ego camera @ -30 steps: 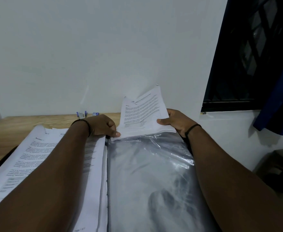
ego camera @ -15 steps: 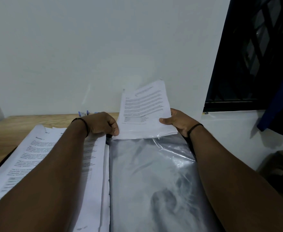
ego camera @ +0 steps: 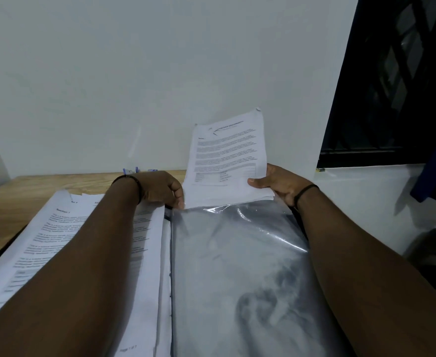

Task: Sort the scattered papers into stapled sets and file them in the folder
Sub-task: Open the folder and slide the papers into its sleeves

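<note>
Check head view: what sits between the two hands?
The stapled paper set, its lower edge entering the plastic sleeve; left hand pinches the sleeve mouth, right hand grips the set.

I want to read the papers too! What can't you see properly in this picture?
Head view only:
- Printed white paper set in the right hand: its text is blurred, too small.
- Clear plastic folder sleeve: glare hides any contents.
- Left hand: its fingers curl under, so their grip is hidden.
- Small blue things on the wooden table: wrist covers them.

Wall (ego camera: 134, 86) close behind desk (ego camera: 44, 186); paper stack (ego camera: 57, 240) crowds left side.
</note>
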